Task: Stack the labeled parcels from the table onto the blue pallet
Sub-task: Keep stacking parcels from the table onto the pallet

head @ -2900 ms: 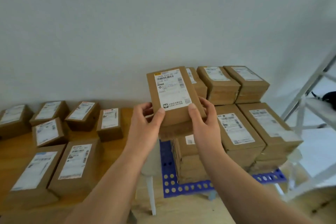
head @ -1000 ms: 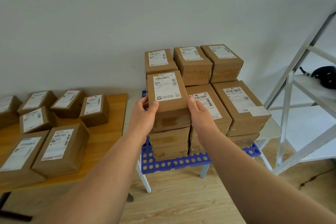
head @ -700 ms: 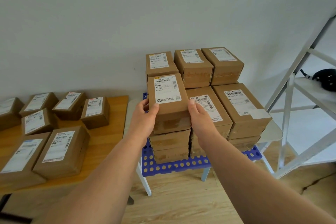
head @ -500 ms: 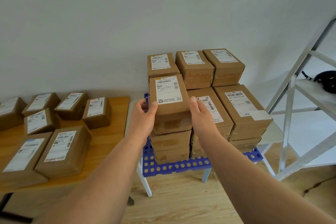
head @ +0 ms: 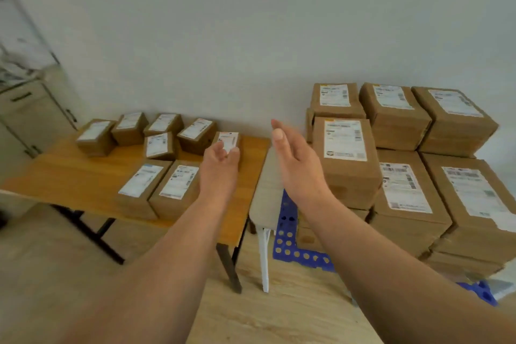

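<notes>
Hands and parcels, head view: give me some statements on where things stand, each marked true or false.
1. Both hands, left and right, are empty. True.
2. The blue pallet holds no parcels. False: stacked parcels fill it.
3. Labeled parcels remain on the wooden table. True.
4. The table parcels lie label-down. False: white labels face up.
5. The right hand grips a parcel. False: it is open, beside the stack.

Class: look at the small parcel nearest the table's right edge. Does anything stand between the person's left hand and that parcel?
Nothing visible does. The left hand, open and empty, hovers just in front of the parcel, hiding its lower part. Whether the fingers touch it cannot be told. The other parcels on the table lie further left, out of the way.
</notes>
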`<state>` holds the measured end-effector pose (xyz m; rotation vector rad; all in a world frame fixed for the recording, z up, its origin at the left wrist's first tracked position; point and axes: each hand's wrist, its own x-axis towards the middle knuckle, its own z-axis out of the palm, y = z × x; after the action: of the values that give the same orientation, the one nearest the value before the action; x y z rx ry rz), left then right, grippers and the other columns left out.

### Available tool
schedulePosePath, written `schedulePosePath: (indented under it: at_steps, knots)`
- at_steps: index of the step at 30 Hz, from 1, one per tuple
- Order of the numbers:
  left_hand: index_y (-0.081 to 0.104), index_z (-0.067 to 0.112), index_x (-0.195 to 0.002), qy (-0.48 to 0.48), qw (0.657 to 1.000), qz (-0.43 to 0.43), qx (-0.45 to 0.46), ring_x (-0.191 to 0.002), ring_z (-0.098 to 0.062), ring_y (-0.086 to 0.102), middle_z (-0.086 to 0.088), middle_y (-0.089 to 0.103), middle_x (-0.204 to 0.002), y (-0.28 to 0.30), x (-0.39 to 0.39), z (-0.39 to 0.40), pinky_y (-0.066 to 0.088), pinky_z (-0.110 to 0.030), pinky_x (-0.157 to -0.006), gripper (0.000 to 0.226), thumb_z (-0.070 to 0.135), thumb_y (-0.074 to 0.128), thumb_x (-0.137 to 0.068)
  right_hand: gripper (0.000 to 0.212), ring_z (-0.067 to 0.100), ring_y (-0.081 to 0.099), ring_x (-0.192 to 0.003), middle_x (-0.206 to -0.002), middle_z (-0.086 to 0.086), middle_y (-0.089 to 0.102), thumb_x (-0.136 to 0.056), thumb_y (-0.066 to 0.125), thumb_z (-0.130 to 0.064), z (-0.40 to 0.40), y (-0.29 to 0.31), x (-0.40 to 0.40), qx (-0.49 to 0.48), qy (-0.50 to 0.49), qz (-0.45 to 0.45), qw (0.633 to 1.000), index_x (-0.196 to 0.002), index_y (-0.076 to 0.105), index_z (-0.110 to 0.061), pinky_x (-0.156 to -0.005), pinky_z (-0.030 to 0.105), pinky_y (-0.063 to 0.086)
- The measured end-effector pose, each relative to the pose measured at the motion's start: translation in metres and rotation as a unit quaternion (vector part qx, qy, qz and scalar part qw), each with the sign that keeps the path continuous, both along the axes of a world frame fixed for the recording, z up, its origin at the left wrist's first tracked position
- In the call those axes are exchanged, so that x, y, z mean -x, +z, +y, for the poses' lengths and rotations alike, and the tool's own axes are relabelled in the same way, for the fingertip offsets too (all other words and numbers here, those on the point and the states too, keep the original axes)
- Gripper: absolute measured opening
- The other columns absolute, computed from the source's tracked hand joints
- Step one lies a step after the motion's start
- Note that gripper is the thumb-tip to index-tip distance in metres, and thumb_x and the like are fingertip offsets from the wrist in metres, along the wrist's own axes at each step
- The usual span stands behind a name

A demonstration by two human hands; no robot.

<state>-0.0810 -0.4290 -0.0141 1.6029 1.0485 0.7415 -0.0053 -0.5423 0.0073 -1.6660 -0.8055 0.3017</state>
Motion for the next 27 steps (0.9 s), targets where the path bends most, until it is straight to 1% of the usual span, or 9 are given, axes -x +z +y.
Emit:
schedulePosePath:
  at_steps: [5, 8, 12, 14, 17, 20, 24, 25, 27]
  knots:
    - [0.036, 0.025, -0.146, 0.100, 0.991, 0.078, 0.045, -0.129, -0.023, 0.045, 0.001, 0.045, -0.144, -0.026, 0.062, 0.067, 0.040, -0.038, -0.100, 0.048, 0.034, 0.048, -0.100, 0.047, 0.010, 0.039, -0.135, -0.147, -0.010, 0.045, -0.103, 0.036, -0.046, 0.065, -0.029, 0.031, 0.065, 0.048, 0.065, 0.995, -0.147, 0.040, -0.031, -0.107, 0.031, 0.033]
    - [0.035, 0.024, -0.147, 0.118, 0.985, 0.107, 0.059, -0.129, -0.026, 0.046, -0.003, 0.045, -0.146, -0.046, 0.085, 0.116, 0.042, -0.035, -0.092, 0.049, 0.029, 0.048, -0.100, 0.048, 0.014, 0.037, -0.138, -0.150, -0.008, 0.041, -0.102, 0.038, -0.045, 0.113, -0.046, 0.041, 0.124, 0.052, 0.094, 0.987, -0.148, 0.037, -0.030, -0.110, 0.035, 0.031]
    - [0.035, 0.022, -0.147, 0.058, 0.977, 0.192, 0.075, -0.124, -0.028, 0.049, -0.004, 0.045, -0.145, -0.076, 0.100, 0.175, 0.045, -0.042, -0.097, 0.051, 0.031, 0.048, -0.099, 0.053, 0.019, 0.037, -0.139, -0.152, -0.004, 0.039, -0.101, 0.046, -0.040, 0.176, -0.077, 0.056, 0.208, 0.055, 0.161, 0.963, -0.150, 0.033, -0.025, -0.110, 0.037, 0.033]
    - [0.030, 0.020, -0.150, 0.014, 0.971, 0.222, 0.088, -0.123, -0.027, 0.049, -0.003, 0.043, -0.148, -0.090, 0.107, 0.198, 0.045, -0.040, -0.097, 0.055, 0.031, 0.048, -0.099, 0.057, 0.022, 0.036, -0.140, -0.154, -0.001, 0.037, -0.100, 0.049, -0.040, 0.203, -0.095, 0.064, 0.253, 0.058, 0.189, 0.947, -0.152, 0.030, -0.023, -0.109, 0.039, 0.034]
    - [0.030, 0.016, -0.150, -0.048, 0.965, 0.247, 0.074, -0.106, -0.015, 0.049, -0.003, 0.043, -0.146, -0.111, 0.109, 0.228, 0.045, -0.022, -0.072, 0.053, 0.028, 0.046, -0.101, 0.059, 0.025, 0.037, -0.140, -0.155, 0.002, 0.035, -0.100, 0.049, -0.038, 0.236, -0.118, 0.069, 0.304, 0.051, 0.218, 0.926, -0.152, 0.027, -0.021, -0.108, 0.041, 0.035]
    - [0.040, 0.016, -0.142, -0.109, 0.954, 0.272, 0.070, -0.104, -0.012, 0.049, 0.000, 0.049, -0.139, -0.134, 0.099, 0.249, 0.044, -0.021, -0.079, 0.043, 0.024, 0.048, -0.101, 0.063, 0.029, 0.035, -0.140, -0.156, 0.004, 0.033, -0.099, 0.050, -0.044, 0.256, -0.135, 0.066, 0.352, 0.023, 0.231, 0.907, -0.153, 0.024, -0.024, -0.110, 0.044, 0.033]
    - [0.045, 0.018, -0.134, -0.112, 0.945, 0.297, 0.077, -0.097, -0.019, 0.061, -0.003, 0.055, -0.127, -0.157, 0.087, 0.258, 0.057, -0.035, -0.081, 0.044, 0.029, 0.057, -0.093, 0.070, 0.032, 0.035, -0.140, -0.158, 0.007, 0.030, -0.096, 0.050, -0.050, 0.266, -0.159, 0.062, 0.386, 0.000, 0.264, 0.884, -0.154, 0.022, -0.022, -0.113, 0.048, 0.032]
    - [0.044, 0.017, -0.135, -0.104, 0.943, 0.308, 0.072, -0.100, -0.022, 0.060, -0.004, 0.054, -0.127, -0.160, 0.084, 0.260, 0.056, -0.037, -0.083, 0.046, 0.030, 0.056, -0.093, 0.071, 0.033, 0.033, -0.141, -0.159, 0.007, 0.028, -0.096, 0.050, -0.051, 0.268, -0.163, 0.061, 0.388, -0.003, 0.277, 0.879, -0.154, 0.021, -0.022, -0.113, 0.049, 0.030]
    - [0.040, 0.016, -0.139, -0.097, 0.930, 0.350, 0.048, -0.116, -0.028, 0.051, -0.008, 0.048, -0.133, -0.158, 0.081, 0.261, 0.048, -0.042, -0.097, 0.052, 0.035, 0.054, -0.093, 0.073, 0.034, 0.028, -0.143, -0.161, 0.008, 0.022, -0.097, 0.049, -0.052, 0.270, -0.171, 0.059, 0.401, -0.003, 0.296, 0.867, -0.155, 0.017, -0.021, -0.115, 0.048, 0.027]
